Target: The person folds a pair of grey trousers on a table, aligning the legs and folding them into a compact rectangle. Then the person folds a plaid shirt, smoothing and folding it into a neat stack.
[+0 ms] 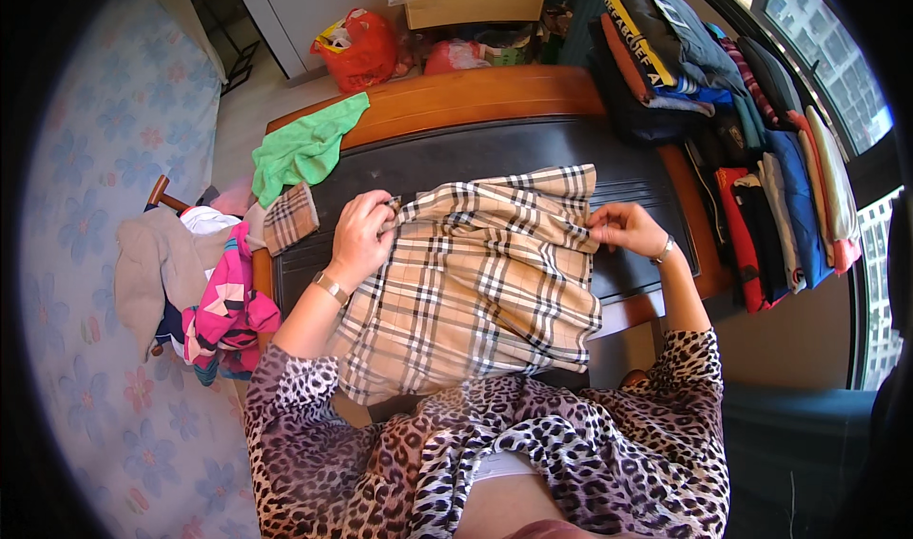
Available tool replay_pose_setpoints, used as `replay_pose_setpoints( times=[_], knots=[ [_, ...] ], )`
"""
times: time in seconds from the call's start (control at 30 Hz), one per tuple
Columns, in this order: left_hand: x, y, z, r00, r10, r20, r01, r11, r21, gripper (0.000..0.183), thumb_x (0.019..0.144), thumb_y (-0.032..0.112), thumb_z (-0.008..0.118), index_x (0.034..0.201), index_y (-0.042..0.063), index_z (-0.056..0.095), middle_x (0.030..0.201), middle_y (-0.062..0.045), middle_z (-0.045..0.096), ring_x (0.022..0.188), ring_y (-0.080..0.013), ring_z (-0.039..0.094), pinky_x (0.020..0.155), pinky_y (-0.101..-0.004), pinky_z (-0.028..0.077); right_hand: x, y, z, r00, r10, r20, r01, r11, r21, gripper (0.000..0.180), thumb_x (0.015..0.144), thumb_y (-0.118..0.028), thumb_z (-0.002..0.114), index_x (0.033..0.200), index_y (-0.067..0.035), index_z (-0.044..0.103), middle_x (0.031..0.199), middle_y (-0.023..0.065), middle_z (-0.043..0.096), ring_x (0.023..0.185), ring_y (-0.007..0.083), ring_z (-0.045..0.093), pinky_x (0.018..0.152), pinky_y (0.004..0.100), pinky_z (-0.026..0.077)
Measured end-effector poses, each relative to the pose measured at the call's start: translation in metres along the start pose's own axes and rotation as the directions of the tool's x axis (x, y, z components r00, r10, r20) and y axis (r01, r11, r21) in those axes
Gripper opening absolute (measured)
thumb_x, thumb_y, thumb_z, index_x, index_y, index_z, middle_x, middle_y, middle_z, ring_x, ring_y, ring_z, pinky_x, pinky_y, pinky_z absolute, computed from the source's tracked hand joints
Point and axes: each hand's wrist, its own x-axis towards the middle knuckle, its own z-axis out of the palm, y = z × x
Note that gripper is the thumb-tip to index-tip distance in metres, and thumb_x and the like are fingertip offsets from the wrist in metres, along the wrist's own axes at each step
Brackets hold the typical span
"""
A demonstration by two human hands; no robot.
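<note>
A beige plaid garment [492, 275], pleated like a skirt, is spread in front of me over a table with a black top [456, 147]. Its lower part hangs past the near edge toward my lap. Pinched in my left hand [362, 236] is its upper left corner. At the opposite side, my right hand [629, 229] grips the right edge between thumb and fingers. Folds run across the cloth between both hands. Left of it lies a small folded plaid piece [291, 218], with a green cloth [307, 143] just beyond.
Stacked folded clothes [777, 204] line the right side, by a window [827, 33]. A loose heap of clothes [228, 296] hangs at the left table edge, beside a flowered bedspread [143, 411]. Behind the table are a red plastic bag [360, 50] and a wooden box [474, 4].
</note>
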Motion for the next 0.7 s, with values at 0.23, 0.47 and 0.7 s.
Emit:
replay_pose_setpoints(
  times=[0.23,0.47,0.7],
  knots=[
    [0.002,0.014,-0.005,0.998,0.055,0.017,-0.055,0.998,0.001,0.024,0.071,0.005,0.079,0.081,0.004,0.057,0.113,-0.014,0.064,0.104,-0.0343,0.062,0.091,-0.0431,0.05,0.032,-0.025,0.019,0.731,-0.631,-0.258,0.374,0.687,-0.623,0.064,0.076,-0.036,0.088,0.129,-0.01,0.065,0.146,0.0124,0.054,0.136,0.0319,0.049,0.111,0.0421,0.043],
    [-0.002,0.017,-0.014,0.998,0.046,0.036,-0.046,0.999,-0.014,0.021,0.073,0.0,0.073,0.082,0.004,0.054,0.109,-0.014,0.065,0.101,-0.0335,0.064,0.09,-0.0415,0.051,0.043,-0.051,0.046,0.925,-0.376,0.051,0.25,0.502,-0.828,0.047,0.081,-0.032,0.077,0.121,-0.008,0.069,0.125,0.014,0.065,0.133,0.0316,0.05,0.122,0.0589,0.018],
    [0.009,0.023,-0.045,0.949,-0.314,-0.023,0.269,0.846,-0.461,0.015,0.085,-0.002,0.071,0.094,0.002,0.059,0.093,-0.007,0.069,0.088,-0.0148,0.067,0.08,-0.0282,0.053,0.015,-0.087,0.004,0.803,-0.551,-0.226,0.387,0.771,-0.506,0.016,0.088,-0.009,0.07,0.101,-0.001,0.07,0.092,0.0188,0.07,0.082,0.0339,0.069,0.072,0.0372,0.054]
  ],
)
